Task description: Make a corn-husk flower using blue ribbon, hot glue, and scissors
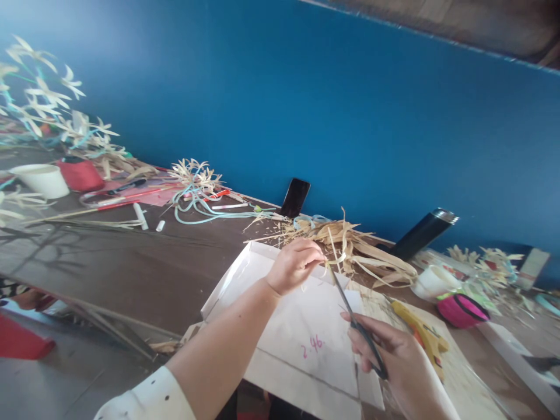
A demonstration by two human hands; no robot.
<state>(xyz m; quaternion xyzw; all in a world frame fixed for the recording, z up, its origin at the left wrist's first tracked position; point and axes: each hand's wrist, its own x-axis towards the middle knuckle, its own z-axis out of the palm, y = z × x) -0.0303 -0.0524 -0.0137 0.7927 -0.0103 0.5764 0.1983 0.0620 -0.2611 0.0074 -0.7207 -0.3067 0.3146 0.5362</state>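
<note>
the scissors [345,297] look like smooth dark metal, while the pale strip [339,260] at their tips looks thin and papery. the husks [387,267] are dry, fibrous and rough. the box [319,318] is matt white card. the phone [296,198] is glossy, the flask [417,234] satin black with a shiny metallic end [446,216]; the pink pouch [457,312] looks like cloth, the yellow glue gun [409,315] hard plastic, the blue wall [306,99] smooth paint.

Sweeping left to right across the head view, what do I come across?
A white cup at the left → red pouch → pale flower bunch with blue stems → left hand → scissors → yellow glue gun → pink pouch.
</note>
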